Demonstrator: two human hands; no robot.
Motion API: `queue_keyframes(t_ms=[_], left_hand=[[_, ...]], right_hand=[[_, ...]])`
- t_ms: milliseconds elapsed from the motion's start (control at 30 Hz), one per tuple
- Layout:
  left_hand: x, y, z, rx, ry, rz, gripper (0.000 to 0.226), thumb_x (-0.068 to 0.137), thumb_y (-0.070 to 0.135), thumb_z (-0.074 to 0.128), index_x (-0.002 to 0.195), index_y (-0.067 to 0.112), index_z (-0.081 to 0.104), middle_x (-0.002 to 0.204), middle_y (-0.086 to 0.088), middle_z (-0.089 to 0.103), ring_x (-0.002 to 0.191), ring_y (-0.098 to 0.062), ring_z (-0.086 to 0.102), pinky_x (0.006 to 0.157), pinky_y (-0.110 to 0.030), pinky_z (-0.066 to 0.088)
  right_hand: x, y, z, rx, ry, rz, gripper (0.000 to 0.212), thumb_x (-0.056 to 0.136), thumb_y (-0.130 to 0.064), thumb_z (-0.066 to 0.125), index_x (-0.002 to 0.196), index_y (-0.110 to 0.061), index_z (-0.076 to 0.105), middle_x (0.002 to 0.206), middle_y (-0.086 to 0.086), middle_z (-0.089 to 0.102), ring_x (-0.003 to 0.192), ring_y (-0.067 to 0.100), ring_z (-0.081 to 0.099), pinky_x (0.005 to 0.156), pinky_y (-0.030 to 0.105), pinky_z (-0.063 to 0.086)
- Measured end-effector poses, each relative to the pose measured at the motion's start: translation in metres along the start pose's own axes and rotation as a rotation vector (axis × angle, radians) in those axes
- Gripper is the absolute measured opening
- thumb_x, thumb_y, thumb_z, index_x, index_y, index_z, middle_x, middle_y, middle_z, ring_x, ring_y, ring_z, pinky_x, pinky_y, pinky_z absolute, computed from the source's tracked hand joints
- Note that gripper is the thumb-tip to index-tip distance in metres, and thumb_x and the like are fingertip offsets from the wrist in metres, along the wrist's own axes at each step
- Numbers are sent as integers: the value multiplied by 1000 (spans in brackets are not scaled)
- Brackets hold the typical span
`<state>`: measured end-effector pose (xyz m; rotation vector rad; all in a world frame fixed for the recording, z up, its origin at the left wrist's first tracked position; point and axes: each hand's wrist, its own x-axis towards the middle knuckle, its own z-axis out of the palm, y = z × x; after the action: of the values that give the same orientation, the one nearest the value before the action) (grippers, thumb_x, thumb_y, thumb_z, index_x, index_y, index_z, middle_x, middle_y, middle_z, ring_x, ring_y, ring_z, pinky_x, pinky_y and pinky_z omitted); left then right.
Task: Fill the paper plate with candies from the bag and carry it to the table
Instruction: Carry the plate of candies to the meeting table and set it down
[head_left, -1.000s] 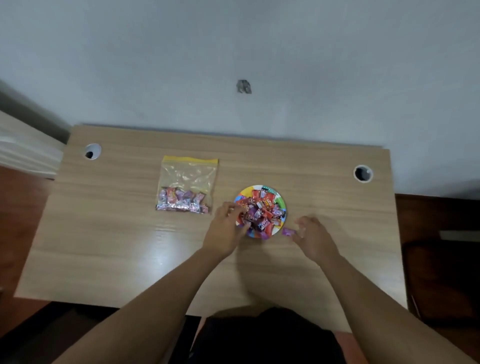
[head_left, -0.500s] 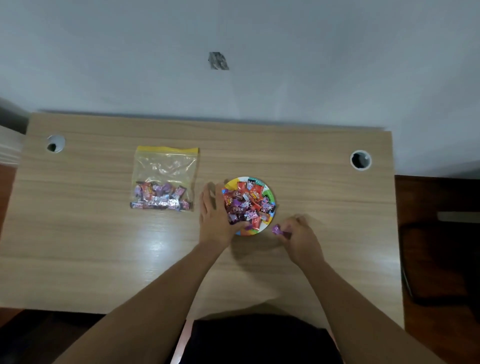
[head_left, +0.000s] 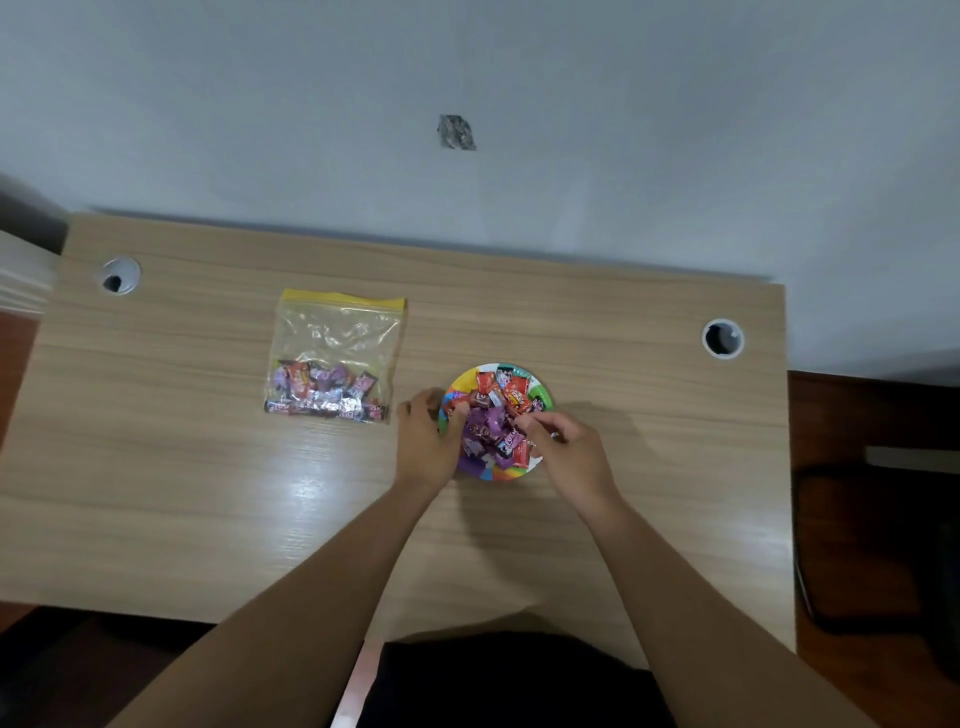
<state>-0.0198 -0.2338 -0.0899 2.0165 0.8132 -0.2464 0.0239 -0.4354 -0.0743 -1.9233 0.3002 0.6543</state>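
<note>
fingers (head_left: 537, 434) of the right hand (head_left: 574, 460) curl over the candies (head_left: 493, 421); whether they pinch one, i cannot tell.
one paper plate (head_left: 506, 474) heaped with candies, mid-table (head_left: 649, 415); left hand (head_left: 423, 447) cups its left rim, fingers loosely bent. one zip bag (head_left: 337, 353) left of the plate, apart. two cable holes (head_left: 722, 339) at the table's far corners; bare wood right of the plate.

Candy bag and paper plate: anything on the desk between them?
Only the left hand, resting at the plate's left rim. From it to the bag, bare desk, per head view.
</note>
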Motion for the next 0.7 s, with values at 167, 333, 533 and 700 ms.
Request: queue_keyframes(t_ms=[167, 333, 533, 700], left_hand=[[8, -1, -6, -87, -26, -145, 38, 104, 31, 69, 135, 9, 68, 126, -10, 74, 120, -26, 70, 101, -35, 55], [11, 1, -11, -207, -90, -265, 27, 104, 18, 65, 130, 18, 72, 119, -1, 75, 116, -23, 72, 104, -40, 59], [25, -38, 0, -276, -193, -326, 14, 90, 33, 69, 99, 43, 74, 109, 6, 83, 102, -32, 82, 90, -64, 66], [0, -4, -17, -363, -227, -363, 20, 108, 7, 63, 101, 25, 68, 108, -5, 77, 91, -34, 77, 72, -53, 70]], right_hand=[[8, 7, 4, -85, 254, 70, 27, 103, -32, 66, 122, -15, 72, 115, 0, 75, 104, 19, 70, 90, 31, 52], [10, 21, -1, -81, 123, 222, 25, 103, -26, 63, 124, -15, 71, 113, 1, 76, 108, 25, 73, 95, 36, 55], [26, 80, -2, -15, 63, 259, 19, 76, -48, 69, 90, -35, 69, 99, -1, 80, 93, 26, 80, 91, 57, 65], [4, 57, -2, 36, 84, 261, 7, 93, -24, 74, 93, -28, 68, 105, 10, 79, 93, 32, 80, 85, 57, 67]])
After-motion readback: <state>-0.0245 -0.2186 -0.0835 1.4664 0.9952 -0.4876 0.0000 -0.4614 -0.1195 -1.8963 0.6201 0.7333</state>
